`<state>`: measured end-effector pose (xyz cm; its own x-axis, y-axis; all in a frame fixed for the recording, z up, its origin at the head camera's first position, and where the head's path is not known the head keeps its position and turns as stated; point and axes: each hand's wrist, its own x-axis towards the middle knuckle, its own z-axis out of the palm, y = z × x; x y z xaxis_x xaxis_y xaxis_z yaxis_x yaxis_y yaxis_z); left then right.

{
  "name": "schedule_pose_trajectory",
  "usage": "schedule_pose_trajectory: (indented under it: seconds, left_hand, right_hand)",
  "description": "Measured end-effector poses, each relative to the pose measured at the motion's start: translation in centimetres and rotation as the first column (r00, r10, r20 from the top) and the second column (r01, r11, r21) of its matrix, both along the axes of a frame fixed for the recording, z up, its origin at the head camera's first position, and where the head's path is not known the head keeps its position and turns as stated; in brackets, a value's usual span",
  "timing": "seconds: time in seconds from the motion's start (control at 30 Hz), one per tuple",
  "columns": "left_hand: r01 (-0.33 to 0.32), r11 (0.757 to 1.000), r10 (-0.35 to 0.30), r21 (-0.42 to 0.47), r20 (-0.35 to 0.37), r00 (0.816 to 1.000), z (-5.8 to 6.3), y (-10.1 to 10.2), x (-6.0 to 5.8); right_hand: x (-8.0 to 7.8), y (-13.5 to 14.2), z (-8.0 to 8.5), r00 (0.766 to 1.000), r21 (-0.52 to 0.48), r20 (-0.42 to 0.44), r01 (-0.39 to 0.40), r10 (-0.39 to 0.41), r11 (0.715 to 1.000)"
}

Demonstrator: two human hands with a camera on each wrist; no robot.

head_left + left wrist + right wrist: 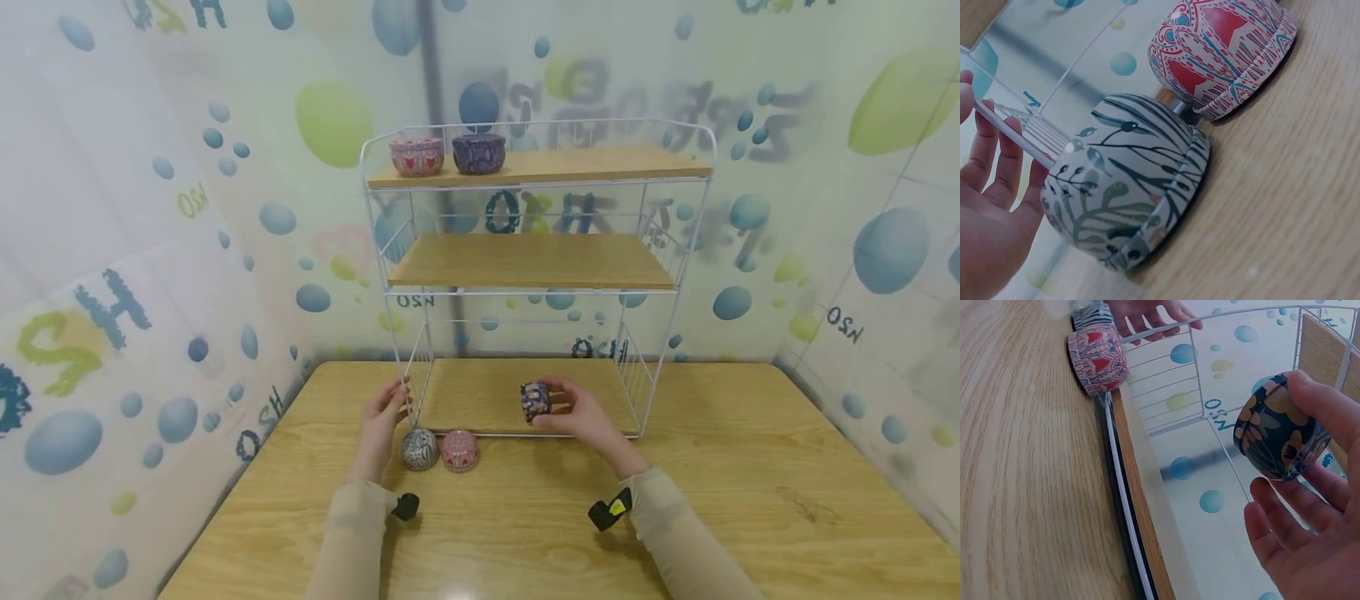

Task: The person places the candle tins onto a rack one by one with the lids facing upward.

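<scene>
My right hand [581, 412] grips a small round dark-blue floral tin [1279, 428] between thumb and fingers. The tin is tilted on its side over the bottom shelf [480, 392] of a white wire rack, near its front edge. My left hand [384, 415] holds the rack's left front post [1013, 134], with the thumb on one side and fingers behind it. Close by that hand, a white tin with green-black leaf patterns [1125, 178] stands rim-down on the table. Beside it is a pink-red patterned tin [460, 451], also rim-down.
On the top shelf [600, 162], a pink heart-patterned tin [417, 157] and a dark purple-blue tin [478, 155] stand side by side at the left. Below is a wooden middle shelf [532, 260]. The rack stands on a wooden table [525, 533] with patterned curtains around it.
</scene>
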<state>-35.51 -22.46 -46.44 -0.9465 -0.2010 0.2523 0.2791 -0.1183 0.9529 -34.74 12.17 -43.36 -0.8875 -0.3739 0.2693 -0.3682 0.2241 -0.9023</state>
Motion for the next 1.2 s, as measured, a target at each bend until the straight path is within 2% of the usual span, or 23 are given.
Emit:
schedule_pose_trajectory:
  seconds: [0.2,0.47,0.93,1.2]
  left_hand:
    - [-0.001,1.000,0.001,-0.023,-0.012,1.000,-0.08,-0.05,-0.01]
    - [-0.001,1.000,0.001,-0.022,-0.001,1.000,-0.20,-0.15,-0.06]
    - [0.007,1.000,-0.007,-0.006,0.005,1.000,-0.15,-0.05,0.15]
    - [0.009,1.000,-0.009,-0.010,0.013,1.000,-0.08,-0.04,0.04]
  right_hand:
    - [0.03,0.03,-0.12,0.999,0.015,-0.021,0.035,-0.035,0.999]
    - [-0.09,-0.07,-0.13,0.998,-0.029,0.036,0.048,-0.047,0.998]
    - [0.11,-0.14,0.04,0.998,-0.064,0.065,0.015,-0.011,0.998]
    - [0.22,-0.16,0.14,0.999,-0.050,0.045,0.008,-0.005,0.999]
